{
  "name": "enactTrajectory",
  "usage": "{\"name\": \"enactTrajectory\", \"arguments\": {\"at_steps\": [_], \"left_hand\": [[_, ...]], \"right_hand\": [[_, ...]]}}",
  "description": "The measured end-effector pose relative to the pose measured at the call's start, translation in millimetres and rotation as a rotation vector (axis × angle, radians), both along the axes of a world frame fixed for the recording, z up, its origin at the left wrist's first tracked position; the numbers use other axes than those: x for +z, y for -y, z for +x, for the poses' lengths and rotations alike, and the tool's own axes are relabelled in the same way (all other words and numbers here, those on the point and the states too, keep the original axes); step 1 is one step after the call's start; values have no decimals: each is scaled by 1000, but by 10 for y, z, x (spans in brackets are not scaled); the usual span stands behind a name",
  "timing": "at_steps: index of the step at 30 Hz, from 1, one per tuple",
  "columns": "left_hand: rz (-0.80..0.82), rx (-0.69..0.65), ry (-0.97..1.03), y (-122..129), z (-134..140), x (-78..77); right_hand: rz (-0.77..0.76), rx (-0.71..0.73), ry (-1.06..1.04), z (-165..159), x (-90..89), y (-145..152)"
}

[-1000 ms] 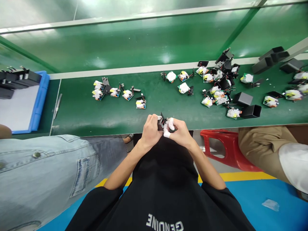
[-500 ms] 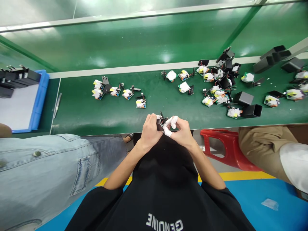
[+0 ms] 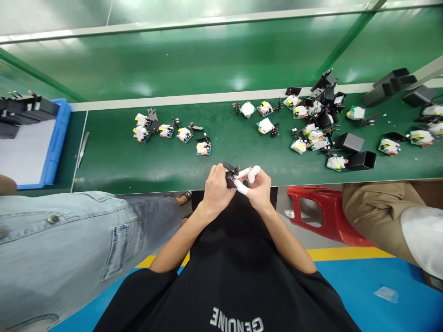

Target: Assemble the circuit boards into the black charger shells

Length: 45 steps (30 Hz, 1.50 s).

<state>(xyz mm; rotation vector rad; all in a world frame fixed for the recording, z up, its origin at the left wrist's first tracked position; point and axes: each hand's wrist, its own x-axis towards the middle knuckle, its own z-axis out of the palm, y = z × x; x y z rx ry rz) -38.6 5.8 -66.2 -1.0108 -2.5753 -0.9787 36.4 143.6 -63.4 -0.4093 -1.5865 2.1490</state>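
Observation:
At the table's front edge, my left hand (image 3: 215, 188) is closed around a small black plastic housing (image 3: 229, 180), its open end toward the right. A flat black end cap (image 3: 230, 168) tilts over the top of the housing. White finger covers are on the fingers of my right hand (image 3: 260, 186). Its thumb and a finger pinch together at the housing's open end, close to the cap. What sits between those fingertips is too small and hidden to make out. Behind my hands, a circuit board with white filler (image 3: 203, 148) lies on the green table (image 3: 166, 170).
More filled boards with black caps lie left and in a pile (image 3: 314, 133) at right. Empty black housings (image 3: 362, 160) stand nearby. At left are tweezers (image 3: 83, 150) and a blue tray (image 3: 51, 152) holding black cases. People sit on both sides; a red stool (image 3: 320, 212) is at right.
The black cap has swung from nearly upright to lying flatter, leftward over the housing. My right fingers have shifted slightly at the opening. My left hand keeps its hold.

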Motion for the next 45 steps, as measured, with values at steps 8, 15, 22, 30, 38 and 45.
{"name": "enactTrajectory", "arguments": {"at_steps": [8,15,22,30,38,45], "left_hand": [[-82,-65,-5,57,23,-47],[-138,-96,-65,63,27,-53],[-194,-126,-107,46,38,2],[-204,-174,-65,31,31,64],[-180,-171,-50,0,-4,31],[-154,-177,-36,-31,16,25]], "right_hand": [[34,165,79,11,43,-125],[174,250,148,15,176,-227],[311,329,170,16,253,-339],[251,306,119,33,90,-352],[231,291,73,38,87,-346],[252,283,85,36,122,-366]]}}
